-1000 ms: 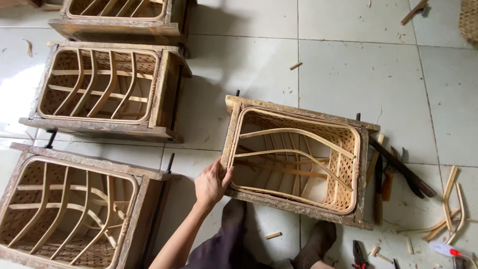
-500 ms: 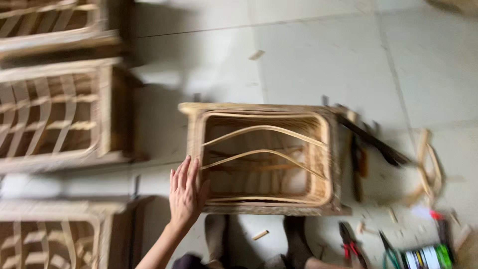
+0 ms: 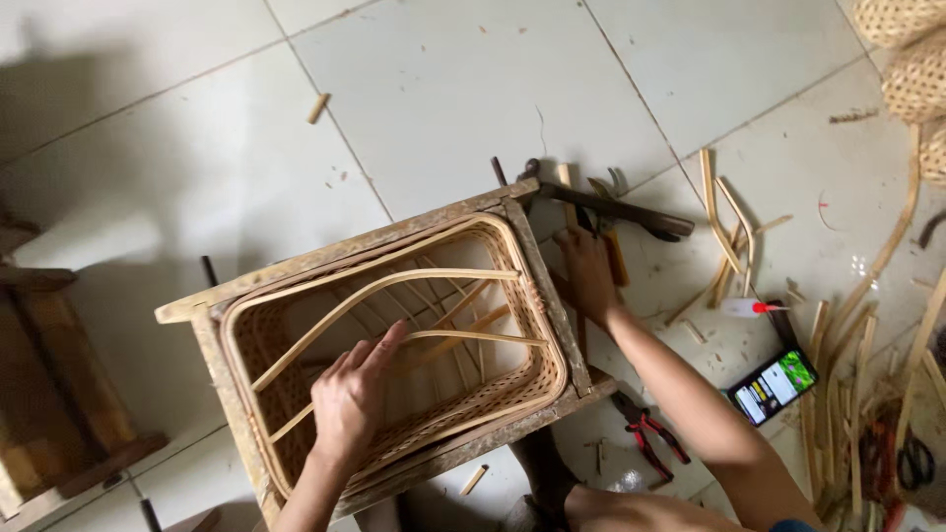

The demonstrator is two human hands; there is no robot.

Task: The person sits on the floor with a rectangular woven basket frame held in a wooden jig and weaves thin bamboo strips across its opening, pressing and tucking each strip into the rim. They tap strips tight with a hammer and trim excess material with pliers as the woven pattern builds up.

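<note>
The left hand (image 3: 350, 394) lies open, fingers spread on a bent strip (image 3: 394, 286) inside the basket (image 3: 394, 345), gripping nothing. The right hand (image 3: 588, 271) reaches past the wooden frame (image 3: 345, 251) toward the tools (image 3: 616, 209) on the tiled floor (image 3: 443, 89); whether it grips one, I cannot tell. The basket sits in the frame, walls woven, ribs bent in, seemingly unfinished.

Left hand (image 3: 350, 399) now inside the basket frame (image 3: 394, 335) — right hand (image 3: 588, 276) newly reaching beside it
</note>
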